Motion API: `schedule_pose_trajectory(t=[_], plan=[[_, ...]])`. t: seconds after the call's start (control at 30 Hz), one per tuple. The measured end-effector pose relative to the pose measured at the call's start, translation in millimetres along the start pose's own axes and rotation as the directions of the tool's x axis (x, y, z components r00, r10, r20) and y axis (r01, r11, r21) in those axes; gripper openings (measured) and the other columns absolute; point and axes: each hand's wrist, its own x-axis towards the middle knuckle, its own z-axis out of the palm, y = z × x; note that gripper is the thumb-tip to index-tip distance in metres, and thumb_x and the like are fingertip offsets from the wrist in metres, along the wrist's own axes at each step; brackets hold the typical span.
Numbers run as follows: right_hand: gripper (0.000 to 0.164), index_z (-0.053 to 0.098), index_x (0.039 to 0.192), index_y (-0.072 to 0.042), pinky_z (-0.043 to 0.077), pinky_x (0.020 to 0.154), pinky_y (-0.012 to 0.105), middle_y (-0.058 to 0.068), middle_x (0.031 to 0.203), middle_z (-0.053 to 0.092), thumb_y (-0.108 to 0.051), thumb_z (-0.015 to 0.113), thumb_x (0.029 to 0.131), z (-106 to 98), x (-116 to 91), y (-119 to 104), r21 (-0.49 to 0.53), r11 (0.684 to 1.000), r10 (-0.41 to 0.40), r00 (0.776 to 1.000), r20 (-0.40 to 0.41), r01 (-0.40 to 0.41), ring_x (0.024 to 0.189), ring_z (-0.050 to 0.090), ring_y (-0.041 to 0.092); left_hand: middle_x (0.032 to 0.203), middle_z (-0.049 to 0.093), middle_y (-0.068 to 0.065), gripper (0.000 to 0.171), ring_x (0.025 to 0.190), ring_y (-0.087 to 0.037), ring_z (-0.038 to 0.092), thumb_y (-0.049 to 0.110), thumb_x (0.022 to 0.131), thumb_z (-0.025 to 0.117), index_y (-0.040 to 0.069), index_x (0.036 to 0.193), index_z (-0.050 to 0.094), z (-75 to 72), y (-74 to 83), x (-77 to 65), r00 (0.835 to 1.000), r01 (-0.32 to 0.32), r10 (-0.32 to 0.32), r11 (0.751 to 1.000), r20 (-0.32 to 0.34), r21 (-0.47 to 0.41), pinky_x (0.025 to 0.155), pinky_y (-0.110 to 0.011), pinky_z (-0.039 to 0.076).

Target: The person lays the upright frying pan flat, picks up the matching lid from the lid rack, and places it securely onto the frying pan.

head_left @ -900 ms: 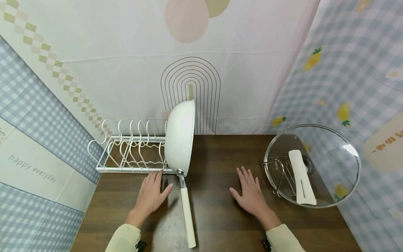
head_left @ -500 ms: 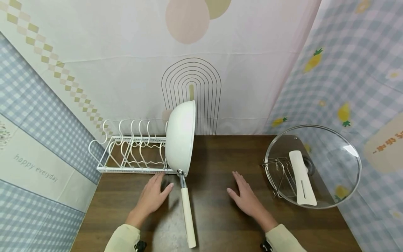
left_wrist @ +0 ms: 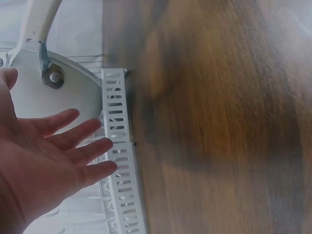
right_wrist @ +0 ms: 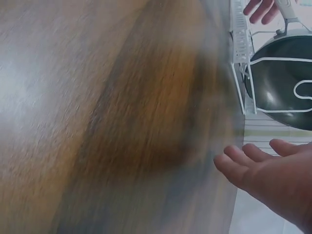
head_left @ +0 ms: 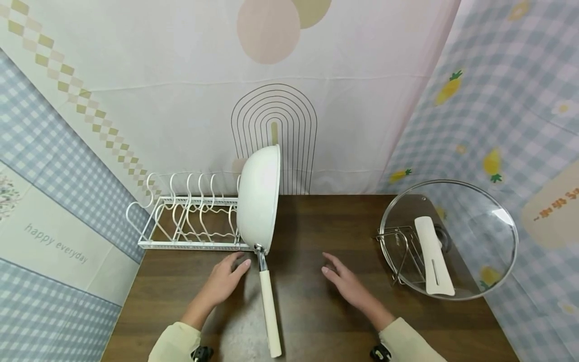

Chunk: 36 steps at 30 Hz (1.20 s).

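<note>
A white wok (head_left: 258, 201) stands on its side in the right end of a white wire rack (head_left: 194, 245), its cream handle (head_left: 270, 311) pointing toward me. Just left of that handle, my left hand (head_left: 221, 281) hovers near the rack's front edge, holding nothing. In the left wrist view its fingers (left_wrist: 90, 151) are loosely spread. My right hand (head_left: 346, 284) is held over the table right of the handle, apart from everything, with its fingers relaxed. The right wrist view shows the wok's dark inside (right_wrist: 278, 78) behind the rack's wire loops.
On the right, a round glass lid (head_left: 479, 241) leans in a metal wire stand (head_left: 407, 251). A long white slotted piece (head_left: 434, 256) stands in front of it. Patterned cloth hangs behind and at both sides of the wooden table (head_left: 325, 221).
My left hand has drawn slightly back from the rack's front edge. My right hand has shifted left and nearer to me, turning inward. The wok, rack and lid have stayed put.
</note>
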Motion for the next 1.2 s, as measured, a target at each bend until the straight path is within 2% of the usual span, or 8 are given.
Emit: schedule_pose_trajectory(t=[0.23, 0.43, 0.6, 0.7, 0.8, 0.9, 1.2], plan=[[0.057, 0.033, 0.157, 0.001, 0.034, 0.119, 0.062, 0.027, 0.161, 0.037, -0.031, 0.044, 0.111, 4, 2, -5, 0.177, 0.984, 0.006, 0.990, 0.141, -0.031, 0.148, 0.039, 0.044, 0.143, 0.060, -0.022, 0.055, 0.135, -0.044, 0.054, 0.042, 0.105, 0.057, 0.001, 0.141, 0.057, 1.1, 11.1, -2.9, 0.999, 0.033, -0.031, 0.997, 0.025, -0.063, 0.112, -0.060, 0.043], [0.064, 0.026, 0.158, 0.005, 0.031, 0.120, 0.065, 0.031, 0.162, 0.030, -0.038, 0.038, 0.112, 6, 2, -8, 0.317, 0.943, 0.009, 0.959, 0.282, -0.102, 0.147, 0.037, 0.050, 0.137, 0.065, -0.020, 0.054, 0.130, -0.040, 0.060, 0.042, 0.103, 0.059, 0.002, 0.139, 0.060, 5.9, 15.5, -3.7, 0.999, 0.043, -0.040, 0.995, 0.033, -0.095, 0.110, -0.057, 0.046], [0.068, 0.024, 0.158, 0.007, 0.031, 0.120, 0.065, 0.032, 0.162, 0.029, -0.042, 0.036, 0.112, 7, 3, -10, 0.357, 0.923, 0.009, 0.934, 0.357, -0.145, 0.147, 0.036, 0.051, 0.133, 0.068, -0.018, 0.050, 0.125, -0.037, 0.063, 0.039, 0.104, 0.057, 0.001, 0.136, 0.061, 7.5, 17.4, -1.5, 0.997, 0.065, -0.058, 0.982, 0.048, -0.175, 0.107, -0.055, 0.049], [0.069, 0.024, 0.157, 0.008, 0.033, 0.119, 0.064, 0.032, 0.162, 0.031, -0.043, 0.036, 0.112, 9, 3, -11, 0.364, 0.917, 0.012, 0.922, 0.386, -0.164, 0.146, 0.038, 0.051, 0.133, 0.066, -0.024, 0.051, 0.123, -0.040, 0.064, 0.037, 0.106, 0.055, -0.003, 0.137, 0.059, 6.9, 19.1, -0.9, 0.991, 0.118, -0.094, 0.948, 0.093, -0.296, 0.103, -0.056, 0.052], [0.069, 0.024, 0.157, 0.009, 0.034, 0.118, 0.064, 0.032, 0.161, 0.032, -0.042, 0.036, 0.112, 11, 2, -12, 0.369, 0.912, 0.009, 0.908, 0.419, -0.179, 0.145, 0.039, 0.051, 0.132, 0.064, -0.030, 0.054, 0.120, -0.045, 0.065, 0.036, 0.106, 0.054, -0.006, 0.140, 0.055, 5.6, 21.8, -0.7, 0.977, 0.198, -0.143, 0.886, 0.159, -0.418, 0.098, -0.059, 0.055], [0.069, 0.023, 0.157, 0.008, 0.034, 0.118, 0.064, 0.032, 0.160, 0.033, -0.041, 0.036, 0.111, 14, 1, -12, 0.372, 0.908, 0.006, 0.892, 0.451, -0.195, 0.144, 0.040, 0.051, 0.131, 0.064, -0.031, 0.057, 0.121, -0.048, 0.063, 0.037, 0.106, 0.054, -0.007, 0.142, 0.052, 5.7, 23.5, 0.1, 0.962, 0.259, -0.177, 0.832, 0.206, -0.491, 0.096, -0.062, 0.055], [0.069, 0.025, 0.157, 0.009, 0.035, 0.118, 0.064, 0.033, 0.159, 0.035, -0.042, 0.035, 0.111, 21, 0, -9, 0.383, 0.893, 0.009, 0.862, 0.506, -0.235, 0.143, 0.042, 0.052, 0.128, 0.063, -0.029, 0.060, 0.112, -0.037, 0.069, 0.034, 0.105, 0.055, -0.011, 0.143, 0.045, 8.7, 22.9, 3.5, 0.944, 0.307, -0.163, 0.749, 0.286, -0.587, 0.096, -0.059, 0.057]])
